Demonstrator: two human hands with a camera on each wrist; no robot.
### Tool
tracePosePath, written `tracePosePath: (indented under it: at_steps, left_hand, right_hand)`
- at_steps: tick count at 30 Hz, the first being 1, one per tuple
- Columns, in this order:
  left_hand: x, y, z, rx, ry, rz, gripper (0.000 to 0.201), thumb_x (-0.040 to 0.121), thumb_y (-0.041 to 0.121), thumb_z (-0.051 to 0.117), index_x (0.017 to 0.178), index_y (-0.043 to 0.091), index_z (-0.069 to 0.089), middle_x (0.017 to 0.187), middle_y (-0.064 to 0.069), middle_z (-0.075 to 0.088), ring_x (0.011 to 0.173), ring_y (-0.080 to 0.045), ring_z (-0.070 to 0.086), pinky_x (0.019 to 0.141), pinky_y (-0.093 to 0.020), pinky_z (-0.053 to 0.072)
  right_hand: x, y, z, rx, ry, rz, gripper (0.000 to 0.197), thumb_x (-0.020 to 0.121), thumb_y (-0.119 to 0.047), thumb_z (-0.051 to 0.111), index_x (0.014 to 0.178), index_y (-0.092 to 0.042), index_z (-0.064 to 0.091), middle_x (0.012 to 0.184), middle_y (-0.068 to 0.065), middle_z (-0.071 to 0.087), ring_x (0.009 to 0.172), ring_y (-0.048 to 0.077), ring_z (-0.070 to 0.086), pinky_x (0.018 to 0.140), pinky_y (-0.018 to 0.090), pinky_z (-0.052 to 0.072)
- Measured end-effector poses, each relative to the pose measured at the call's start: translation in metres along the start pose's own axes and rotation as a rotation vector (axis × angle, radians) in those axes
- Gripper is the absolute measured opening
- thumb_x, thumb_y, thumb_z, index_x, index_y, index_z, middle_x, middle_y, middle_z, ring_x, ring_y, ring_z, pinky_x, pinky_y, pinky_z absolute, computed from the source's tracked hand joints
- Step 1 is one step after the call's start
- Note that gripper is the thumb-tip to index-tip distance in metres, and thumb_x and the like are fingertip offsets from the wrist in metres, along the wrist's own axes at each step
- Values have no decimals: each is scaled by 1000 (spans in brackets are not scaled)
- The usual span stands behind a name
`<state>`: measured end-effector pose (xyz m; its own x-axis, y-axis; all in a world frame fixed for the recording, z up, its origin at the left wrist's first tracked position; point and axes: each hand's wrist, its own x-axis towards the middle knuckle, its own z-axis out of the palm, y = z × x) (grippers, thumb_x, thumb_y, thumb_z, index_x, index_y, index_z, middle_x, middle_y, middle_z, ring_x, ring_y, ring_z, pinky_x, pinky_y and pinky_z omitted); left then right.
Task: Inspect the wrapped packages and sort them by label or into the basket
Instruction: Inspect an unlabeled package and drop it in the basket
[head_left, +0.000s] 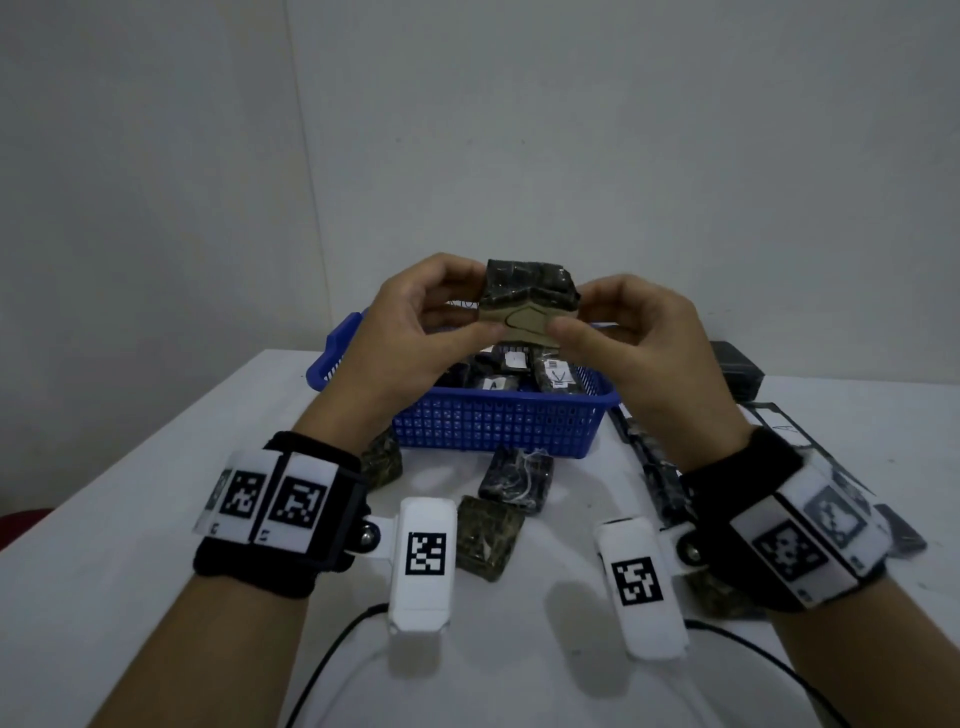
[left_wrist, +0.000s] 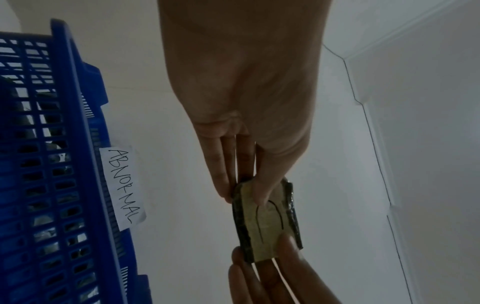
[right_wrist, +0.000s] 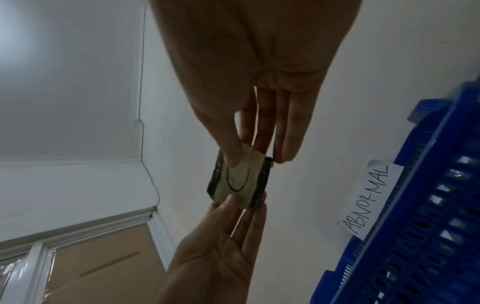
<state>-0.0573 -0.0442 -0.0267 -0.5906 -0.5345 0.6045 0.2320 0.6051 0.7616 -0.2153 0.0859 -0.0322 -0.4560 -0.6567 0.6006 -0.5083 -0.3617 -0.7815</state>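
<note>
Package (head_left: 530, 291), dark-wrapped with a tan label, pinched between left hand (head_left: 410, 332) and right hand (head_left: 634, 338) above the blue basket (head_left: 498, 426).

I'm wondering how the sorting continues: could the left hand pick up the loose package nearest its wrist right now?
Probably not yet: the left hand and right hand both pinch the held package. The loose package lies uncovered below.

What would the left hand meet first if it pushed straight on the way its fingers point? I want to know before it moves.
Most likely the right hand: the left hand points across the held package toward it. Depth is uncertain.
</note>
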Motion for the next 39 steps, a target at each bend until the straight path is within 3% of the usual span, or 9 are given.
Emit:
tracePosePath:
  at_steps: [7,13,17,19,22,25,30,35,39]
  left_hand:
    - [0,-1,-2,-8,-86,-62,34,82,6,76,112,18,64,106,-2,76,100,-17,73,92,-35,56]
    - [2,-2,-13,26,-12,-129,12,91,15,70,102,18,68,93,-3,76,83,-13,73,70,-22,56]
    - [4,-11,-24,150,51,-159,7,88,14,73,92,19,71,88,-7,77,82,-23,74,72,-33,57]
    - [6,-14,-35,171,43,-187,7,89,16,73,96,16,71,89,-6,77,82,-20,74,73,-31,58]
    - [8,-17,-55,182,24,-267,20,93,32,67,103,16,72,91,2,77,82,-7,72,68,-21,57]
    - [14,-25,-76,230,68,-330,35,98,52,49,96,25,71,91,8,75,84,-1,67,72,-19,54]
    - [25,-77,-97,348,243,-406,23,100,39,52,105,21,64,105,3,69,95,-15,63,88,-37,50]
    - [28,-123,-98,559,211,-450,27,102,31,49,126,23,56,126,-1,54,129,-22,39,108,-36,33]
    - [23,-138,-95,498,181,-409,29,103,25,46,132,26,51,128,5,35,132,-19,28,112,-30,26]
  right_hand:
    - [-1,4,6,-161,7,-176,11,93,-12,70,104,-14,70,95,-4,74,87,9,71,82,29,60]
    - [-7,12,16,-368,-160,-259,74,81,-24,84,142,-25,43,138,-8,50,109,8,60,88,21,54]
    - [4,23,38,-449,-132,-301,54,84,-18,81,132,-18,56,122,-2,63,94,11,64,83,26,57]
    - [17,24,48,-471,-162,-320,47,83,-19,81,126,-17,60,117,-1,65,91,11,63,81,19,54]
    - [42,20,56,-481,-288,-318,46,83,-22,81,124,-17,62,116,-5,58,91,6,59,78,11,51]
    - [74,12,65,-509,-425,-230,47,81,-30,81,123,-24,62,110,-10,62,85,4,63,77,21,54]
    - [137,19,101,-791,-822,-130,36,82,-50,76,108,-31,61,104,-9,66,81,11,65,75,34,53]
    - [170,47,147,-1027,-1205,-253,30,85,-50,75,103,-30,64,97,-10,66,69,-11,56,60,6,36]
    - [175,65,168,-914,-1335,-306,33,79,-51,80,102,-31,67,97,-12,69,70,-17,56,61,6,36]
